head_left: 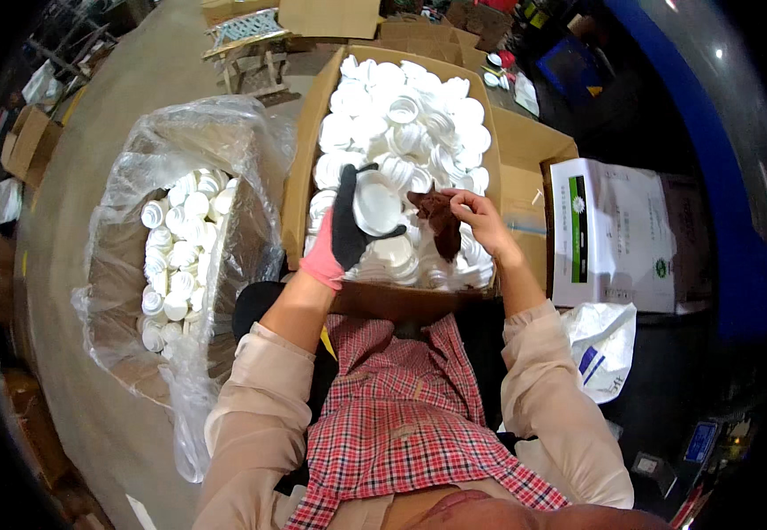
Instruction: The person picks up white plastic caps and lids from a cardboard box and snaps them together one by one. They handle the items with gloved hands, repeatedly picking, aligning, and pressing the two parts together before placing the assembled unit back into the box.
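Note:
My left hand (345,231), in a black and pink glove, grips a round white plastic lid (377,204) by its edge and holds it over the box. My bare right hand (482,221) pinches a dark brown cloth (441,221) that hangs down beside the lid; a small gap seems to lie between cloth and lid. Beneath both hands a cardboard box (302,177) is heaped with many similar white lids (405,110). Part of the heap is hidden behind my hands and the cloth.
To the left stands a container lined with clear plastic (118,265), holding more white lids (176,238). At the right are a white printed carton (622,234) and a crumpled white bag (602,349). A small wooden stool (255,75) stands beyond, near flattened cardboard (328,16).

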Demonstrator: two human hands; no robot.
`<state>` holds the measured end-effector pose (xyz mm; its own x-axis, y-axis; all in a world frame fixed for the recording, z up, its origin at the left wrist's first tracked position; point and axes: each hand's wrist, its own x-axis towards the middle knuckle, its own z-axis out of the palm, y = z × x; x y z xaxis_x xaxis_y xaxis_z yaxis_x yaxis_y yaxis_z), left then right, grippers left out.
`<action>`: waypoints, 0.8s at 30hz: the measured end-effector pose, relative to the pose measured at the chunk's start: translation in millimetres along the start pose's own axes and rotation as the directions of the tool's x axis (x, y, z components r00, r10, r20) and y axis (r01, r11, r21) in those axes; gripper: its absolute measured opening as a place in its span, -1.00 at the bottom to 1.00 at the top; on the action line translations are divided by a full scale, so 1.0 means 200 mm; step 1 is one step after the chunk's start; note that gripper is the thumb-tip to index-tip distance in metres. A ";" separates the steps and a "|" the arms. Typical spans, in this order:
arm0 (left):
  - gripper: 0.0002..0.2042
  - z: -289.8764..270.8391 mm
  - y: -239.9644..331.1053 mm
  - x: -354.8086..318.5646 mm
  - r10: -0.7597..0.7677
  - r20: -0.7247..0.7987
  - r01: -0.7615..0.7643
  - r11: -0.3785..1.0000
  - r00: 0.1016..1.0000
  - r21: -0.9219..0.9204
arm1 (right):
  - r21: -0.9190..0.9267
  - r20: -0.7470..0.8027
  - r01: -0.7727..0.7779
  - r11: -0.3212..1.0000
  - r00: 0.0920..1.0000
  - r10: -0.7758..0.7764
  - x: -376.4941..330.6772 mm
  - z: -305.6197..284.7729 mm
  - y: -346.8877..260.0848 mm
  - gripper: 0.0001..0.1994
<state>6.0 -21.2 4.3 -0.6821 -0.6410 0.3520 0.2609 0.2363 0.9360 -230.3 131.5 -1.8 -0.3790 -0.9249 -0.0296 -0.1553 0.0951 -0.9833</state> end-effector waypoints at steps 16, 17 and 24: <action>-0.55 0.06 0.16 0.11 0.207 -0.032 -0.185 0.925 0.978 0.332 | 0.047 -0.139 0.328 0.944 0.937 -0.319 0.03 0.28 -0.27 -0.83; -0.58 0.07 0.17 0.10 0.127 -0.066 -0.114 0.978 0.990 0.174 | -0.112 -0.046 0.450 0.886 0.888 -0.457 0.03 0.27 -0.28 -0.84; -0.53 0.15 0.08 0.08 -0.375 0.091 0.284 0.501 0.923 -0.818 | -0.405 0.128 0.683 0.608 0.700 -0.702 -0.07 0.41 -0.29 -0.85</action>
<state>-21.2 -5.6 24.0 -0.7893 -0.6135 -0.0254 0.4955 -0.6609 0.5636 -140.7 108.0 39.9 -0.0393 -0.7619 0.6465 -0.7224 -0.4253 -0.5452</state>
